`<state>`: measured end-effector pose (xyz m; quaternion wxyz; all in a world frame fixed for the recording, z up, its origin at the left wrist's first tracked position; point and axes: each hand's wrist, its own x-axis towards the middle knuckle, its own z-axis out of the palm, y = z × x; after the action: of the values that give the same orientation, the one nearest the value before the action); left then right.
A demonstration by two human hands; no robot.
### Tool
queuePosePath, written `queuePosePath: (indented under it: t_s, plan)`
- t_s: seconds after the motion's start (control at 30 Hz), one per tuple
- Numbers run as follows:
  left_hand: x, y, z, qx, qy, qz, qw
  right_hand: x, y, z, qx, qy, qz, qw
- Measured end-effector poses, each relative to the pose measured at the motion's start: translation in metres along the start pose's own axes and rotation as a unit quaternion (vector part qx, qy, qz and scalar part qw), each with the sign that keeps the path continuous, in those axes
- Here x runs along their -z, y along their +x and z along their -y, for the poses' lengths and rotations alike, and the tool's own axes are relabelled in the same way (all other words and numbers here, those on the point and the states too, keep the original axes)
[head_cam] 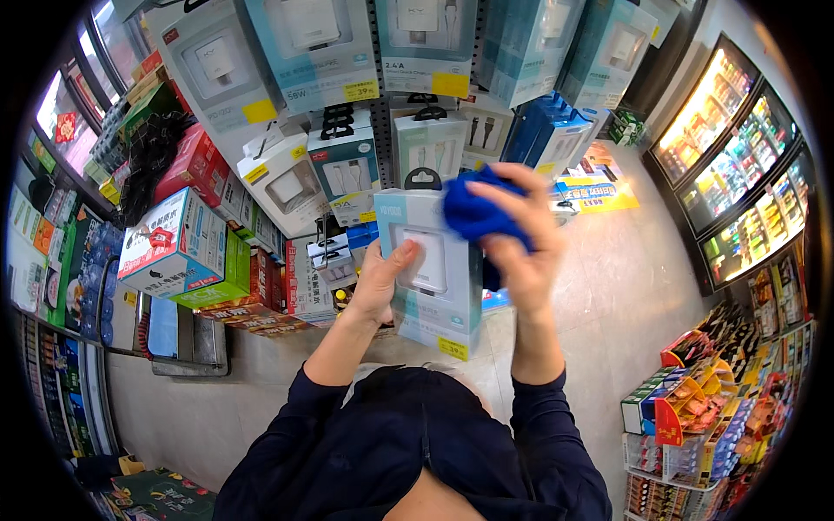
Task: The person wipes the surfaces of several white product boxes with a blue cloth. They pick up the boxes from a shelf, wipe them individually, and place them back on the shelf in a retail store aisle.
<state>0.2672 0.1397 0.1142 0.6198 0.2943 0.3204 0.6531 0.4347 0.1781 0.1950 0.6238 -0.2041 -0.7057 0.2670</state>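
Observation:
In front of my body my left hand grips a light-blue and white charger box by its left side, thumb on the front. A white charger is pictured or visible on that face, a black hang tab sits at the top, and a yellow price sticker is at the bottom edge. A blue cloth is bunched in my right hand, at the box's upper right corner. The right hand is blurred, and I cannot tell whether the cloth touches the box. Behind them, similar boxes hang on a pegboard rack.
Stacked drink cartons stand left of the rack, by a flat cart. Lit drink coolers line the far right. Snack shelves are at lower right, on the tiled floor. Smaller accessory boxes hang low on the rack.

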Motion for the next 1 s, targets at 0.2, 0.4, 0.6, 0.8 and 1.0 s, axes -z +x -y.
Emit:
queuePosePath:
  t_s: [0.2,0.4,0.6,0.8,1.0]
  plan:
    - [0.003,0.011,-0.016,0.052,-0.134,0.035,0.989,-0.018,-0.048,-0.024,0.027,0.163,0.075,0.983]
    - [0.002,0.008,-0.043,-0.089,-0.045,-0.047,0.994,0.005,-0.099,-0.039,-0.011,0.182,0.072,0.981]
    - [-0.021,0.011,-0.033,-0.147,0.006,-0.092,0.985,-0.009,-0.071,-0.036,-0.258,0.392,-0.079,0.88]
    - [-0.012,0.003,-0.032,-0.102,-0.047,0.092,0.989,-0.018,-0.068,-0.033,-0.436,0.401,-0.054,0.804]
    - [-0.007,0.016,-0.03,-0.082,-0.078,0.124,0.986,-0.026,-0.071,-0.033,-0.395,0.045,0.116,0.91]
